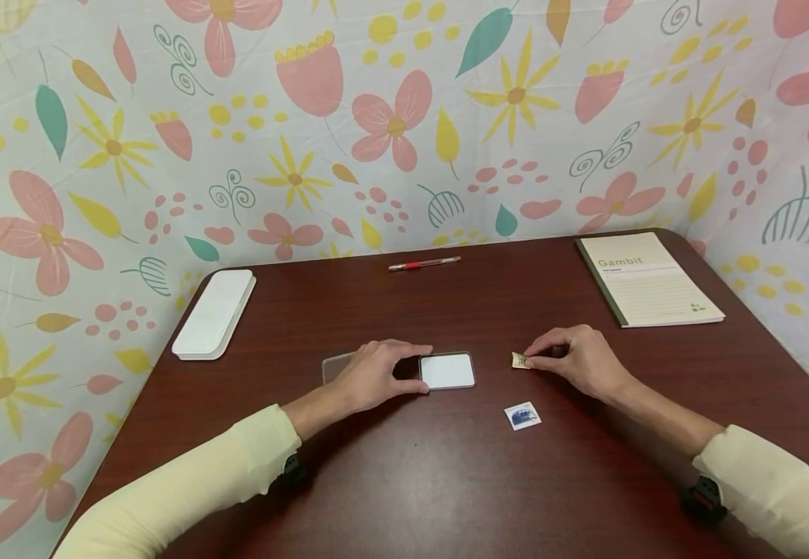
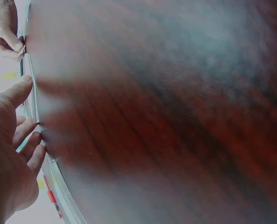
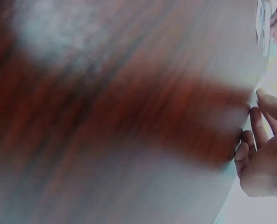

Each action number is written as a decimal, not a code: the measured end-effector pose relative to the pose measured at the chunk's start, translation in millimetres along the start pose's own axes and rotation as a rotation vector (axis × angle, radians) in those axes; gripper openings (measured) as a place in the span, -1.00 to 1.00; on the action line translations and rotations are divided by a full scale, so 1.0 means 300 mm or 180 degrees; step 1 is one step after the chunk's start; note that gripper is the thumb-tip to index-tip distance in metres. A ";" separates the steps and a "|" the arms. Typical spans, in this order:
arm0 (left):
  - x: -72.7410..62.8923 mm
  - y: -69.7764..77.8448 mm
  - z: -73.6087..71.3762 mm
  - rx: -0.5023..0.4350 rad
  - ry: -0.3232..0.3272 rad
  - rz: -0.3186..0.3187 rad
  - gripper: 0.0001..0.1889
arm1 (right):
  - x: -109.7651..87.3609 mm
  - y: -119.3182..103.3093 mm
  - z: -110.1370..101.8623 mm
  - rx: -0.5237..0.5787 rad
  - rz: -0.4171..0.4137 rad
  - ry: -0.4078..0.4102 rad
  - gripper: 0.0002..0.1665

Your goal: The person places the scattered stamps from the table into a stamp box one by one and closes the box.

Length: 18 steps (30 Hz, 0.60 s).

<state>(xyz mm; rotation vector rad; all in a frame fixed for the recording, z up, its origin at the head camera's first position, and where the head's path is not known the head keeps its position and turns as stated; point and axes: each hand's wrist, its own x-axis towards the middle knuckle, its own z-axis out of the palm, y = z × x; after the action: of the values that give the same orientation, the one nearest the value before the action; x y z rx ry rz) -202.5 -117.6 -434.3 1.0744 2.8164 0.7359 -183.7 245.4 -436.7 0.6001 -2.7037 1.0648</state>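
My left hand (image 1: pixel 374 376) grips a small clear case (image 1: pixel 473 371) with a white insert (image 1: pixel 448 371) between thumb and forefinger, at its left corners. Behind that hand, partly hidden, lies a clear plastic lid (image 1: pixel 335 365). To the right of the case, my right hand (image 1: pixel 579 361) pinches a small yellowish postage stamp (image 1: pixel 519 360) between thumb and forefinger, close over the table. A blue and white postage stamp (image 1: pixel 522 416) lies flat, below the case and to its right. In the left wrist view, the left thumb and fingers stand along the case's edge (image 2: pixel 34 93).
A dark red-brown wooden table (image 1: pixel 404 481) stands against a floral cloth (image 1: pixel 404 116). At the back left lies a white oblong box (image 1: pixel 214 314). A red pen (image 1: pixel 424 264) lies near the back edge, and a notebook (image 1: pixel 649 279) at the back right.
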 end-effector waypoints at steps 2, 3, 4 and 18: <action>0.000 0.000 0.001 0.0022 -0.0004 -0.0002 -0.32 | 0.000 0.001 -0.004 -0.0006 0.0077 -0.0042 -0.81; 0.000 0.000 0.002 0.0035 -0.0005 -0.0003 -0.32 | 0.000 0.001 -0.006 -0.0008 0.0119 -0.0064 -0.81; 0.000 -0.001 0.002 0.0048 -0.0003 -0.0001 -0.32 | 0.000 0.002 -0.007 -0.0003 0.0152 -0.0089 -0.82; 0.003 0.006 -0.001 0.0107 -0.0022 0.0034 -0.32 | 0.015 -0.008 0.002 0.0329 0.0262 -0.0219 -0.79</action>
<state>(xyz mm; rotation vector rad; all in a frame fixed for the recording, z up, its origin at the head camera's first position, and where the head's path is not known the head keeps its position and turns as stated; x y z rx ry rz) -202.1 -116.1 -433.2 1.0957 2.8295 0.6867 -186.7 241.9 -434.3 0.5558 -2.7677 1.2330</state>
